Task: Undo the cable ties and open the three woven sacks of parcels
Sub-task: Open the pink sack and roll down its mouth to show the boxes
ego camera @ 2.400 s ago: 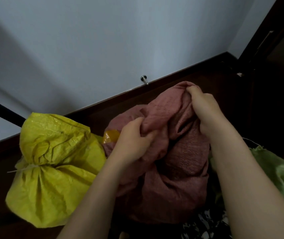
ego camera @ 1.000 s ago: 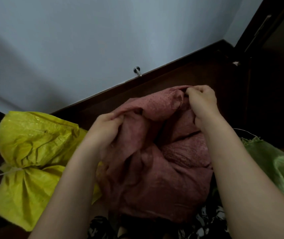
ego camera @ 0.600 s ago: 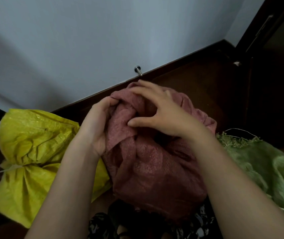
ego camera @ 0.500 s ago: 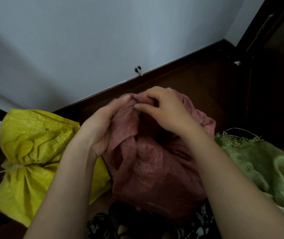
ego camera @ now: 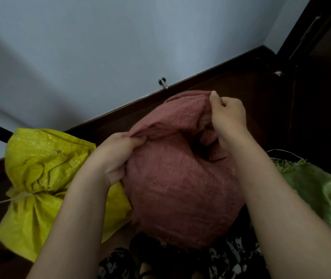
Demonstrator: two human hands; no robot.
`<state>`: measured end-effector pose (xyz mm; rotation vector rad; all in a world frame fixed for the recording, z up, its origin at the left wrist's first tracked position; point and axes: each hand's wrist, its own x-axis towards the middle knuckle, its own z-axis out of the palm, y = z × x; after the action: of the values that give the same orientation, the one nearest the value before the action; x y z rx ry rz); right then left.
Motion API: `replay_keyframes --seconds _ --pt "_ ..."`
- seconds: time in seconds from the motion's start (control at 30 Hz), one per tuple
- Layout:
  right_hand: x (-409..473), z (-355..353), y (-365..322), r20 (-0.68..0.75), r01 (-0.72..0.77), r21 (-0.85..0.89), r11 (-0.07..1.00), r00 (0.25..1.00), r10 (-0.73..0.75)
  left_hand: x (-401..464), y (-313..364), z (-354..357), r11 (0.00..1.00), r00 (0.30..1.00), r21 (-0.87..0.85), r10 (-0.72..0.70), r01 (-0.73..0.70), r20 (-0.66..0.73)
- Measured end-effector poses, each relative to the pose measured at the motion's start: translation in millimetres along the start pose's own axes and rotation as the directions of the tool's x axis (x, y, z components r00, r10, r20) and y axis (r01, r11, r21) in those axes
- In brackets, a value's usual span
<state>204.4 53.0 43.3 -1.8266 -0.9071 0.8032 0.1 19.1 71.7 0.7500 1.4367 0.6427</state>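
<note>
A red woven sack [ego camera: 178, 190] stands in the middle on the dark floor. My left hand [ego camera: 116, 156] pinches the left side of its mouth rim, and my right hand [ego camera: 228, 115] grips the far right side of the rim. Between the hands the mouth gapes as a dark hole. Left of it lies a yellow woven sack [ego camera: 39, 178], its neck bunched and bound by a white cable tie [ego camera: 17, 198]. A green woven sack [ego camera: 321, 196] lies at the right, its frayed edge showing. No parcels can be seen inside the red sack.
A pale wall with a dark skirting board [ego camera: 200, 77] runs behind the sacks, with a metal door stop [ego camera: 163, 82] on it. A dark door [ego camera: 321, 57] stands at the right. Patterned black-and-white fabric [ego camera: 221, 260] shows at the bottom, below the red sack.
My right hand moved from the middle of the red sack's top to its far right rim. My left hand slid down and left, and the mouth is now pulled apart wider.
</note>
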Motion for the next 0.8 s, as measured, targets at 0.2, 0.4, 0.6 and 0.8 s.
replay_keyframes --seconds 0.2,0.4,0.6,0.8 --pt "-20.8 -13.4 -20.8 0.155 0.255 -0.228 0.940 0.962 -0.224 4.1 14.2 -1.7 0.849 0.999 -0.527 0.033 -0.030 -0.004" --pt "-56.6 -4.4 -36.7 0.738 0.369 -0.198 0.908 0.666 -0.109 7.8 14.9 5.6 0.779 0.997 -0.626 0.007 0.041 0.075" --pt "-44.8 8.0 -28.2 0.438 0.514 -0.177 0.839 0.805 -0.401 4.9 16.2 0.3 0.891 0.997 -0.452 -0.003 0.037 0.077" --pt "-52.3 11.8 -29.5 0.298 0.623 -0.162 0.765 0.770 -0.564 -10.4 10.4 15.5 0.965 0.965 -0.208 -0.105 0.157 0.242"
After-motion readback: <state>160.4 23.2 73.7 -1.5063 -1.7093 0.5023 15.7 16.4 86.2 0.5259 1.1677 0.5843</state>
